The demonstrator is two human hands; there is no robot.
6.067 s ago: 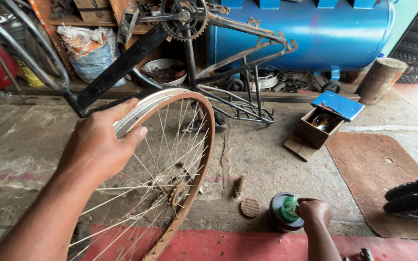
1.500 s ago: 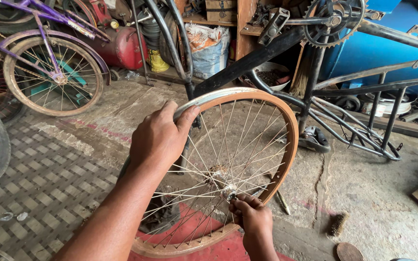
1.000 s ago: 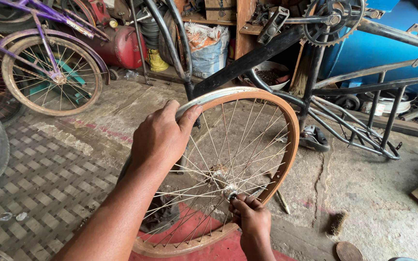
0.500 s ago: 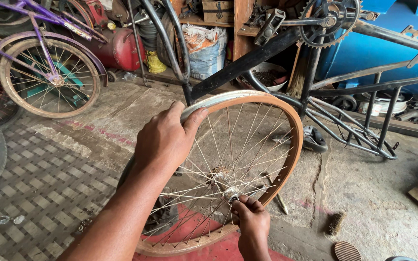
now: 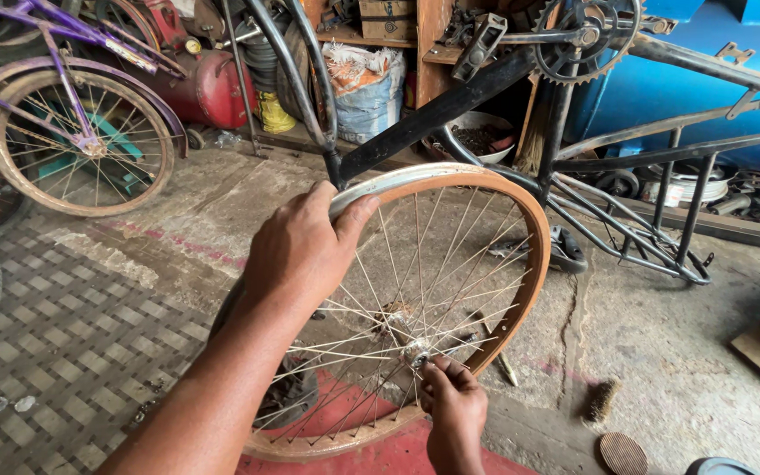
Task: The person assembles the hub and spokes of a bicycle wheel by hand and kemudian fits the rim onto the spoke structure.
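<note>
Left hand (image 5: 305, 251) clamps the bare wheel's rim (image 5: 534, 264); right hand (image 5: 452, 400) pinches its hub (image 5: 415, 354) — tyre absent, hub work seemingly unfinished

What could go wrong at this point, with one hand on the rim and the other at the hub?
The left hand alone steadies the upright wheel at its rim; a slip could tip it toward the upturned bike frame just behind. The right hand has its fingers at the hub among thin spokes, so a sudden turn might pinch them.
</note>
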